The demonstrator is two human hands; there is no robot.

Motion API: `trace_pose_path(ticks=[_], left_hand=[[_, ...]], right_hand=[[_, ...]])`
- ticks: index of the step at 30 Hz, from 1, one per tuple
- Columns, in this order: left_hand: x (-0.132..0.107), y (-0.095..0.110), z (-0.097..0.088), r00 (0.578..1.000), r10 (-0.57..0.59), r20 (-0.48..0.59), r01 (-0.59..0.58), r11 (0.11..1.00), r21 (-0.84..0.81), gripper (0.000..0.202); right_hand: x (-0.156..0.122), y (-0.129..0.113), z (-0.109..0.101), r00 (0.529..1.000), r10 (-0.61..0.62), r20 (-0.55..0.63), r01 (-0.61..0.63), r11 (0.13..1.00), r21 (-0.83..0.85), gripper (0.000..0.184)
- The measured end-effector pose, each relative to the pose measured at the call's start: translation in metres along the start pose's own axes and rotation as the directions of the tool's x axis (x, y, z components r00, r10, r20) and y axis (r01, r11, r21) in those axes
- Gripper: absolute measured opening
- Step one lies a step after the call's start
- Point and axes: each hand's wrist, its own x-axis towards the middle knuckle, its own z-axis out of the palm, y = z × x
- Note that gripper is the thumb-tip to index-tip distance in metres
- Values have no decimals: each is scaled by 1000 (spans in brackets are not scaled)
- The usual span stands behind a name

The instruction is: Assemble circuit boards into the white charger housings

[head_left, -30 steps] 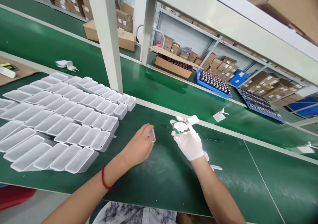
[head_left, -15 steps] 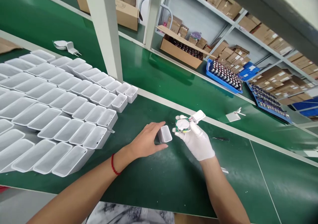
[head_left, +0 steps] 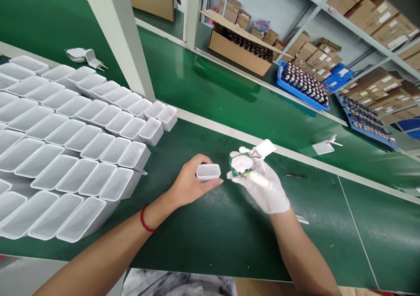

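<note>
My left hand (head_left: 188, 184) is bare, with a red band at the wrist, and its fingers are closed round an empty white plastic shell (head_left: 208, 172) with the open side facing up. My right hand (head_left: 262, 184), in a white glove, grips a small green circuit board (head_left: 242, 165) with a white pad on it. A white plug cover (head_left: 265, 148) hangs off the board by short wires. Shell and board are a few centimetres apart above the green bench (head_left: 210, 230).
Rows of several empty white shells (head_left: 75, 143) fill the bench on the left. A grey post (head_left: 121, 47) rises behind them. Black tweezers (head_left: 297, 176) and a loose plug cover (head_left: 324, 146) lie to the right. Blue trays of parts (head_left: 303, 86) and cardboard boxes sit farther back.
My left hand has lifted the white shell off the bench, turned it opening-up and brought it closer to the board. The right hand has kept its grip and barely moved.
</note>
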Motion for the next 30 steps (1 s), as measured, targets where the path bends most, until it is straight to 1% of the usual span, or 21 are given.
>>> trace_pose_path(ticks=[2,3,4,6,7,8,10,12,13,14,15,17,19,20,21,22,24,26,28,30], left_hand=[[-3,3,0,993,-96,69,106,983,-152,43],[-5,5,-1,987,-116,111,135,972,-194,49],[-7,6,-2,982,-110,155,142,966,-216,54],[-8,7,-5,965,-50,259,115,963,-244,62],[-8,7,-6,952,-17,305,98,963,-253,62],[-8,7,-6,945,11,327,77,963,-256,61],[-7,7,-6,954,69,292,-1,974,-227,60],[-7,8,-5,965,154,211,-121,980,-161,55],[-7,9,-4,965,186,184,-164,978,-131,51],[-8,10,-4,964,198,176,-179,977,-118,48],[-10,11,-4,964,184,194,-161,979,-127,48],[-12,12,-6,954,103,283,-47,979,-196,54],[-12,11,-8,924,48,378,59,962,-267,61],[-12,11,-9,916,43,399,83,953,-292,63],[-11,10,-10,918,49,392,81,948,-307,62],[-10,9,-9,931,65,360,55,948,-314,61],[-7,7,-8,959,114,260,-35,956,-290,57],[-5,6,-6,971,158,179,-117,967,-225,55],[-5,5,-4,971,190,148,-166,973,-157,55],[-5,5,-3,966,212,145,-197,974,-112,54]], right_hand=[[-3,-1,1,999,-47,-12,47,998,-29,52],[-4,-1,1,997,-69,-27,68,997,-32,52],[-5,-1,1,995,-90,-39,88,995,-36,53],[-7,-2,2,989,-142,-49,137,987,-85,54],[-8,-1,3,985,-168,-47,161,979,-122,55],[-9,-1,3,980,-194,-44,185,970,-159,56],[-13,1,5,968,-247,-35,233,945,-230,58],[-17,3,8,965,-263,-14,249,929,-276,62],[-18,4,10,964,-265,-1,253,923,-291,63],[-20,5,12,964,-265,10,255,919,-301,63],[-21,5,13,965,-263,14,255,918,-303,63],[-22,5,16,959,-282,-1,269,915,-300,62],[-21,5,17,954,-300,-13,282,910,-303,61],[-21,5,16,953,-301,-15,283,910,-303,60],[-21,5,15,957,-291,-9,275,912,-304,61],[-21,5,14,962,-272,4,260,915,-308,62],[-22,6,11,974,-223,34,221,916,-335,63],[-23,8,8,979,-198,48,202,908,-367,64],[-23,9,7,981,-184,65,194,901,-388,62],[-21,9,6,982,-161,101,188,899,-395,59]])
